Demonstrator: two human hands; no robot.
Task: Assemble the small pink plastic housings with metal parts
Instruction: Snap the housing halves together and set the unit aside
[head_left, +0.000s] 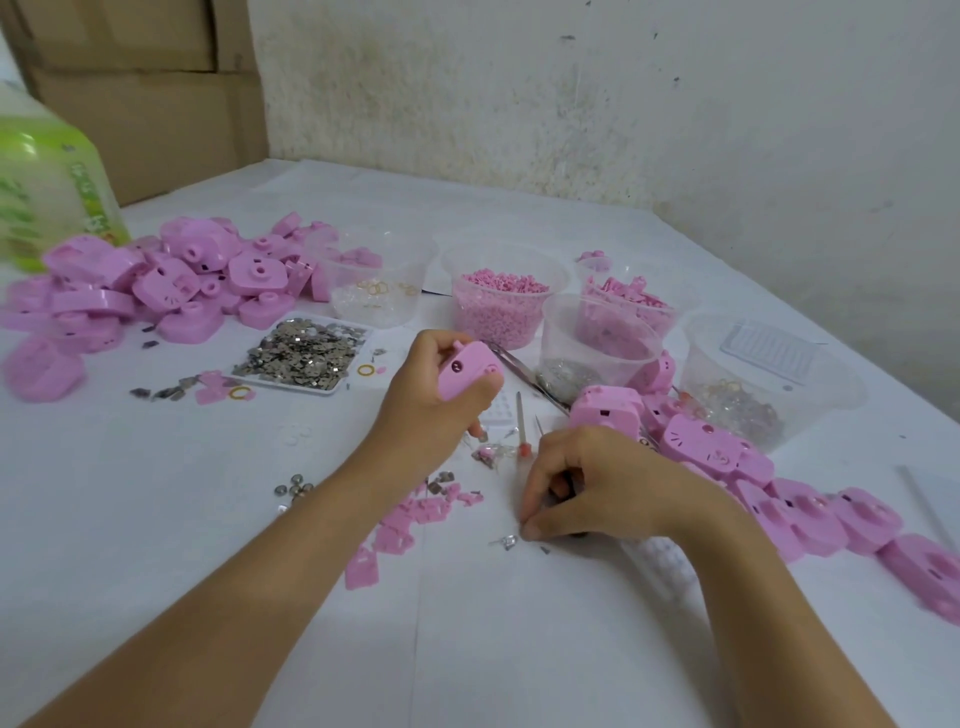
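Left hand (431, 402): grips one pink housing (470, 371). Right hand (587, 483): fingertips bunched beside metal part (509, 542); grasp unclear.

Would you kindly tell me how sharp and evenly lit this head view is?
Head view: soft, even light, faint shadows, no harsh glare; the green bottle at the left edge is blurred; the left hand and its pink housing are fairly sharp.
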